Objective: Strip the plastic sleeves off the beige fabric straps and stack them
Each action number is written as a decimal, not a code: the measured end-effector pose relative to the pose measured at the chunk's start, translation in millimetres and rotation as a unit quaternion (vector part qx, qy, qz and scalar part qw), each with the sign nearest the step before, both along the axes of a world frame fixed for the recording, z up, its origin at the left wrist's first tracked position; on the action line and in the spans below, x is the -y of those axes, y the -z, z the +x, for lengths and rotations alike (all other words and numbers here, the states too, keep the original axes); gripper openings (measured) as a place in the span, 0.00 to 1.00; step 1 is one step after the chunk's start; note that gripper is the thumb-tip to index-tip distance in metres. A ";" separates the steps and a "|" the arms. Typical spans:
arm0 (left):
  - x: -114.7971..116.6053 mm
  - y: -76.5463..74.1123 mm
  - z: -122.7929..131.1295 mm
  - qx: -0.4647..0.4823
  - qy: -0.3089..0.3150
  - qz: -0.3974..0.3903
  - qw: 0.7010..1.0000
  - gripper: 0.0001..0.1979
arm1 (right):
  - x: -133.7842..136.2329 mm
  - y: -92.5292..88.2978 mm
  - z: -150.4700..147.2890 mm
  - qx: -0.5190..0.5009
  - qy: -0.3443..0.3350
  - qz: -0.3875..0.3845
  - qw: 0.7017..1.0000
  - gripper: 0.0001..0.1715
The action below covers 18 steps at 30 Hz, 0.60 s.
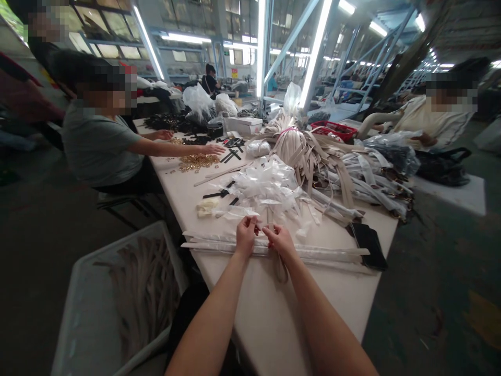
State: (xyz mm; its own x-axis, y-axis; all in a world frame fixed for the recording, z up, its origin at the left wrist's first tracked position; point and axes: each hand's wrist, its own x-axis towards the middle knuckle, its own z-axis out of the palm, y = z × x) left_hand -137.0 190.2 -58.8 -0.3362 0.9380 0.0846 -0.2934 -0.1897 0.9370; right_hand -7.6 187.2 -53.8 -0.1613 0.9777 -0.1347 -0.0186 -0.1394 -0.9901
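Head view, near to far. The left hand (246,236) and right hand (281,241) are held close together, with the fingertips pressed together in a pinch on what appears to be a thin clear plastic strip (256,225); the exact hold is partly hidden by the fingers. A beige strap (279,267) is hung below the right hand. Long clear plastic sleeves (274,249) are laid across the white table (270,308) under the wrists, their ends reaching the table edges.

Slippery film could be lost from the pinch if tugged, and the sleeves could be knocked off by a forearm or by the strap's drag. The strip could also be tangled in the heap of clear plastic pieces (266,185) just ahead, where forward room is tight. Bare table is left under the forearms. A gray bin (78,324) holding beige straps (144,292) is set beyond the table's left edge.

Farther on, a bundle of beige straps (301,151) is piled up. Gold buckles (198,162) are reached toward by a co-worker's hand (211,150).
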 end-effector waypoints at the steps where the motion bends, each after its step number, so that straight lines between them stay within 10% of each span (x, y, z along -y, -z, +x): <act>1: 0.1 0.5 0.1 -0.020 0.006 -0.002 1.000 0.18 | -2.0 2.0 -0.1 -0.007 -0.003 -0.001 1.000 0.24; 18: 1.7 -6.1 1.1 -0.105 0.151 -0.060 0.981 0.16 | -5.7 -2.1 -1.6 -0.077 0.081 0.007 0.994 0.28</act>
